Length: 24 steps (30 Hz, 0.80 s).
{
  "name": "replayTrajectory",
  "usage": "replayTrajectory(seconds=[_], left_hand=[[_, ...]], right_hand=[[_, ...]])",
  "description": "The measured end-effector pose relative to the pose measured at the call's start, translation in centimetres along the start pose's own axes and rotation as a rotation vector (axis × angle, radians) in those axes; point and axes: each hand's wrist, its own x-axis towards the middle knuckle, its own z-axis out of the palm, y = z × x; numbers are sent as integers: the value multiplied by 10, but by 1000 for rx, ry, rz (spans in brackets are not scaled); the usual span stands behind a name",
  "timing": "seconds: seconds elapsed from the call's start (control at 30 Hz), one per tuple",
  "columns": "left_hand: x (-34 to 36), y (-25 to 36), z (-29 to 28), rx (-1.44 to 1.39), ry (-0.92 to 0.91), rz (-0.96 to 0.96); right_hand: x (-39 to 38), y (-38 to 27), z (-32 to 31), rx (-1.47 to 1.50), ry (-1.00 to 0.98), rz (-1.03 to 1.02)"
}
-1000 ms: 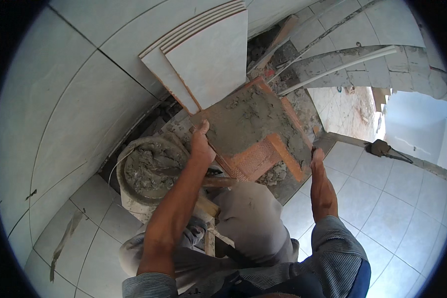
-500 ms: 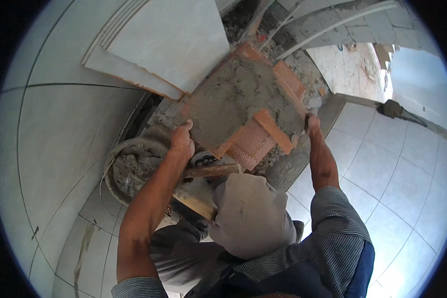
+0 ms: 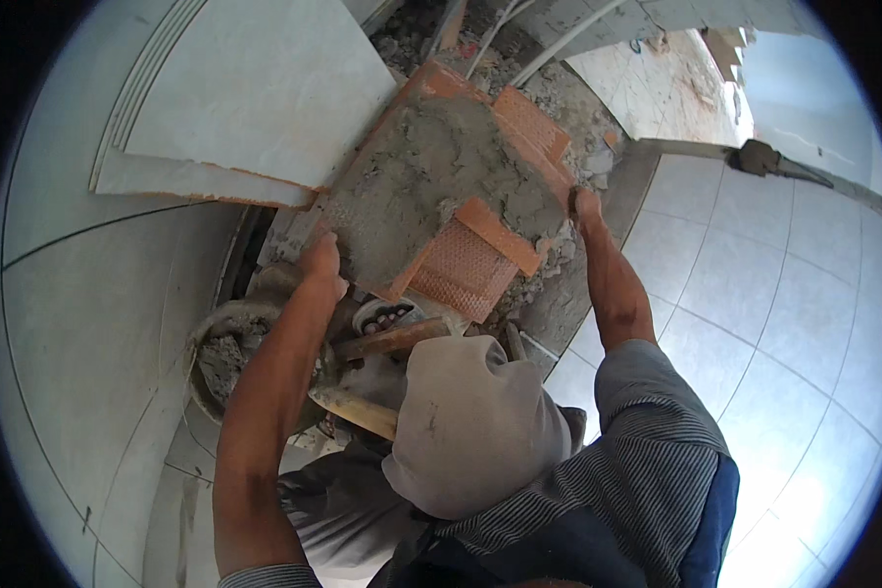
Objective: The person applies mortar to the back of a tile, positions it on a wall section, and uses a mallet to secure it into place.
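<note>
A terracotta-backed tile [image 3: 465, 269] lies in front of me with its ribbed back upward. Grey wet mortar [image 3: 431, 176] covers most of it, leaving a textured orange patch bare on the near side and another at the far right. An orange strip [image 3: 498, 237] borders the near patch. My left hand [image 3: 323, 263] is closed on the near left edge, its fingertips partly hidden. At the right edge, my right hand [image 3: 586, 208] grips the tile, with its fingers mostly out of sight.
Several large pale tiles [image 3: 265, 88] lean at the upper left. A bucket of mortar [image 3: 220, 367] stands beside my left forearm, and wooden handles [image 3: 358, 412] lie near my knee. Rubble and pale pipes [image 3: 568, 44] are beyond. A dark tool [image 3: 759, 157] rests at the right.
The whole view has shifted, so hands, tile and surroundings sit further left and slightly higher. Both hands keep their hold on the tile's edges.
</note>
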Motion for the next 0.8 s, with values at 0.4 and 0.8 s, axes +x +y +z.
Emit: replayTrajectory(seconds=[0.4, 0.8], left_hand=[[-18, -2, 9, -109, 45, 54], [30, 10, 15, -11, 59, 49]], right_hand=[[49, 13, 13, 138, 271, -50], [100, 4, 23, -152, 147, -87]])
